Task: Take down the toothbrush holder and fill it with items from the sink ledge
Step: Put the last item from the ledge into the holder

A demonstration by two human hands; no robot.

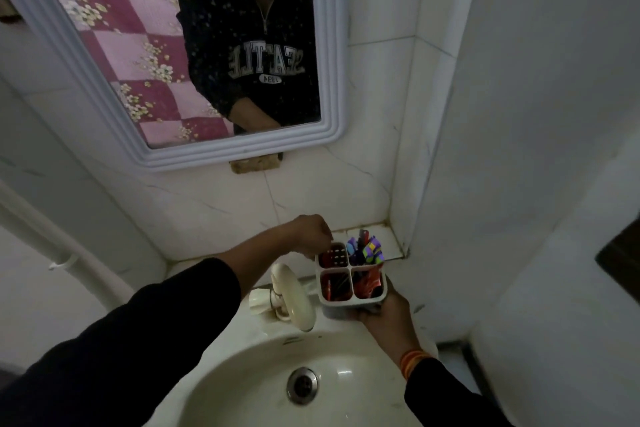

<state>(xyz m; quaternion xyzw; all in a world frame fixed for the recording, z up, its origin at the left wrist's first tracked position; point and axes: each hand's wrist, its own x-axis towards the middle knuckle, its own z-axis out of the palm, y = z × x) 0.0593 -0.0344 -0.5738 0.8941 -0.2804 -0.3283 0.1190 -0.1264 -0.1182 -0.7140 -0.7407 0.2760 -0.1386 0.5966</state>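
Note:
A white toothbrush holder (349, 303) with four compartments is held from below by my right hand (384, 315), above the sink's back right edge. Its far right compartment holds colourful purple, blue and yellow items (367, 250). The near compartments hold dark red and black items. My left hand (310, 234) hovers over the far left compartment with its fingers pinched together and pointing down into it. Whether it grips anything is hidden. The tiled sink ledge (389, 236) lies just behind the holder, in the corner.
A cream tap (294, 295) stands left of the holder, over the white basin (249, 388) with its metal drain (302, 385). A white-framed mirror (332, 62) hangs on the tiled wall above. A white pipe (59, 239) runs along the left wall.

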